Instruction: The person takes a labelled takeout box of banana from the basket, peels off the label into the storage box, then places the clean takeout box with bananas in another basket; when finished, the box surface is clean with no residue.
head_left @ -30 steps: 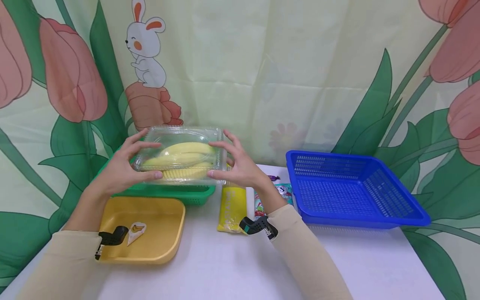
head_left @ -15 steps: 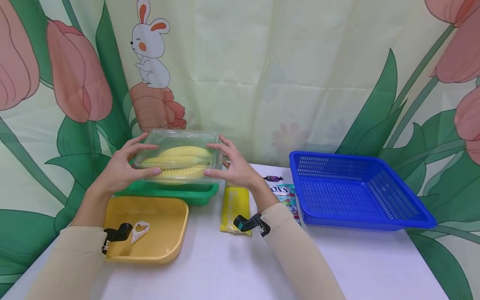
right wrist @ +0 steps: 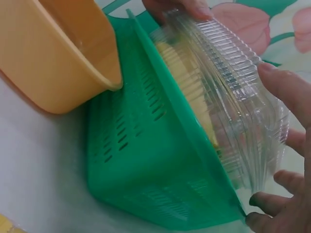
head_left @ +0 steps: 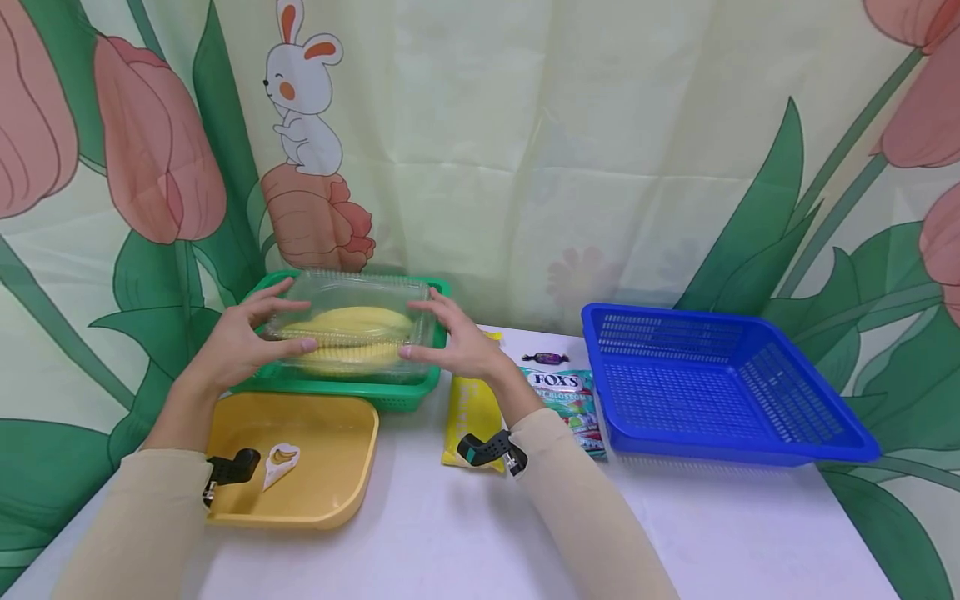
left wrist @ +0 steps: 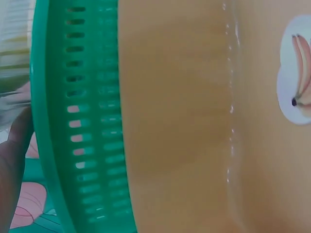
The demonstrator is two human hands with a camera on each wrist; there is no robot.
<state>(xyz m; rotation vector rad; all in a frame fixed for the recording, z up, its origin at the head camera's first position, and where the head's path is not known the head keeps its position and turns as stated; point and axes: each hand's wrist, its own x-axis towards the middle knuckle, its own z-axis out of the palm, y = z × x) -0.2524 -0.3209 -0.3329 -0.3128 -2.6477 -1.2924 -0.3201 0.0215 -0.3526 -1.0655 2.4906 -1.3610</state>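
Note:
A clear plastic clamshell box point(head_left: 352, 287) with bananas point(head_left: 363, 318) inside is held between both hands. My left hand point(head_left: 240, 342) grips its left end, thumb at the front and fingers over the top. The right hand point(head_left: 463, 340) grips the opposite end the same way. Below is a green basket point(head_left: 408, 397), and the box sits partly inside its opening. In the right wrist view the box point(right wrist: 238, 92) leans over the basket's rim, its lower part hidden behind the green wall point(right wrist: 146, 160). Only a blurred edge of the box point(left wrist: 13, 58) shows in the left wrist view.
A yellow tray point(head_left: 330, 442) with a banana sticker point(head_left: 281, 462) stands against the green basket's front. Right of the basket lie a yellow packet point(head_left: 474, 417), a purple wrapped candy point(head_left: 546, 358) and a FOX'S candy bag point(head_left: 566, 396). A blue basket point(head_left: 667, 375) stands farther right.
Both hands have lowered the box of bananas into the green basket's opening, keeping their grip. More of the basket's back rim and the candy bag now show.

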